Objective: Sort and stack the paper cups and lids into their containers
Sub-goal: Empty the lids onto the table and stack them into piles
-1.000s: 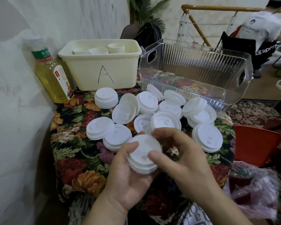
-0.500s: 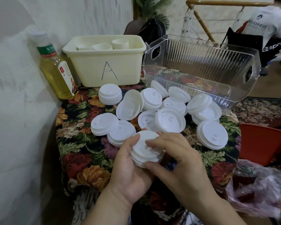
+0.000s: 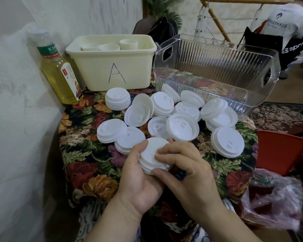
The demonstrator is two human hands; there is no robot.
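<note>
Nearest, the left hand (image 3: 138,179) cups a short stack of lids (image 3: 153,157) from below, thumb curled over its left edge. The right hand (image 3: 187,172) closes on the same stack from the right, fingers bent over the top lid and thumb pinching the near rim. The stack sits above the near edge of the flowered table (image 3: 87,165).

The lids in the stack look slightly stepped, so squeezing them while misaligned could jam one crooked or pop the top lid out onto the floor. A slip here could also knock the loose piles just beyond.

Beyond the hands, many more white lids (image 3: 182,126) lie scattered in small piles across the middle of the table, some upside down, some leaning on each other. They crowd the path to the far bins, so a low reach would brush them.

At the far left stands a cream bin (image 3: 112,67) marked A, holding stacked paper cups (image 3: 128,44). To its right sits a clear bin (image 3: 217,70), apparently holding nothing yet, likely meant for the lids. A bottle (image 3: 59,74) of yellow liquid stands against the wall at far left. A red box (image 3: 278,151) and a plastic bag (image 3: 273,203) sit right of the table.
</note>
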